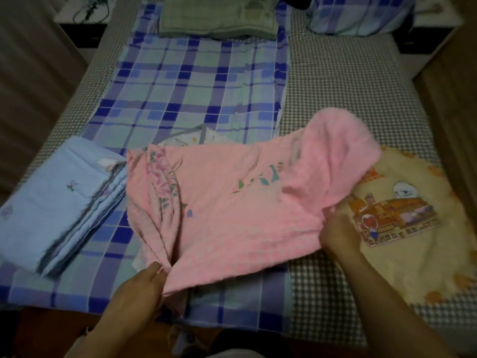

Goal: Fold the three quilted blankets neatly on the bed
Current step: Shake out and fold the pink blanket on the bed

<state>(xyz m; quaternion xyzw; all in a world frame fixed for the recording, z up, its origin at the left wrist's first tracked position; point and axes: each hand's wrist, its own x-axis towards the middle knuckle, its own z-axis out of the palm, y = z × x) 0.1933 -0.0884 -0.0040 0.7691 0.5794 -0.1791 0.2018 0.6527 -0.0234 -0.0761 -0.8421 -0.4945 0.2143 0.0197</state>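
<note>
A pink quilted blanket [232,202] with floral print lies partly folded across the middle of the bed, its far right part bulging up. My left hand [144,285] pinches its near left corner. My right hand [338,233] grips its near right edge. A light blue blanket [59,205] sits folded at the left. A yellow blanket [413,223] with a cartoon print lies spread at the right, partly under the pink one. A white patterned cloth [196,136] peeks out behind the pink blanket.
A blue plaid sheet [193,81] covers the checked mattress [335,81]. A folded green blanket [219,19] lies at the head of the bed beside a blue plaid pillow [361,14]. Nightstands flank the bed at both far corners.
</note>
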